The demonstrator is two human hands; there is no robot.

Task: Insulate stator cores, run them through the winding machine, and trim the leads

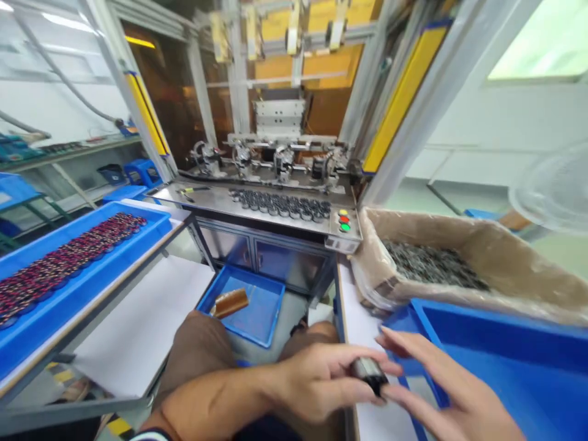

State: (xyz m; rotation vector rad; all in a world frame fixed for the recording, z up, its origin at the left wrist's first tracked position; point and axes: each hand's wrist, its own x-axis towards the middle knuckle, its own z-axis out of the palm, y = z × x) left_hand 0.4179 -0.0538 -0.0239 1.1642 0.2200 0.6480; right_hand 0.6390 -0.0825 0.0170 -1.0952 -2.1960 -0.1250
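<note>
My left hand point(321, 381) reaches across in front of my legs, its thumb and fingers closed around a small part point(367, 369), silvery on one side and black at the end. My right hand point(452, 386) is beside it on the right, with thumb and fingers spread apart. The right thumb tip comes close to the part's black end; whether it touches is blurred. Both hands are over the white tabletop point(356, 318), next to a blue bin point(505, 367).
Rows of black-and-silver round parts point(282, 204) stand on the machine's ledge beside a button box point(343, 229). A plastic-lined carton point(519, 257) of dark parts is on the right. At left lies a blue tray point(151, 217) of reddish parts; a blue tray point(266, 300) sits below.
</note>
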